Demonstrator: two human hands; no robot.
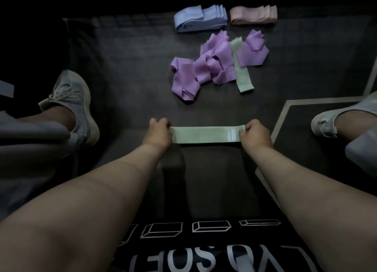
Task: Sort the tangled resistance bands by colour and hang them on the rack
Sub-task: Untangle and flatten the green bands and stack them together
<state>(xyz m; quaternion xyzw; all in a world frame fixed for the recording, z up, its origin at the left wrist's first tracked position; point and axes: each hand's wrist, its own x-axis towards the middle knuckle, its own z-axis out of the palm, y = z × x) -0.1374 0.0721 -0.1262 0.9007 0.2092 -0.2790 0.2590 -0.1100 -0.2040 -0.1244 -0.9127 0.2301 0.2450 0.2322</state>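
Note:
A pale green resistance band [206, 135] lies stretched flat between my hands, low over the dark floor. My left hand [159, 131] grips its left end and my right hand [255, 133] pinches its right end beside a white printed label. Farther ahead sits a tangled heap of purple bands [206, 67] with a second green band [242, 71] lying through it. Beyond the heap, a neat stack of light blue bands [200, 19] and a stack of pink bands [253, 15] lie side by side. No rack is in view.
My legs spread to both sides, with a grey shoe [75, 106] at the left and a white shoe [334, 116] at the right. A pale line [279, 126] marks the dark floor at the right. My black printed shirt fills the bottom edge.

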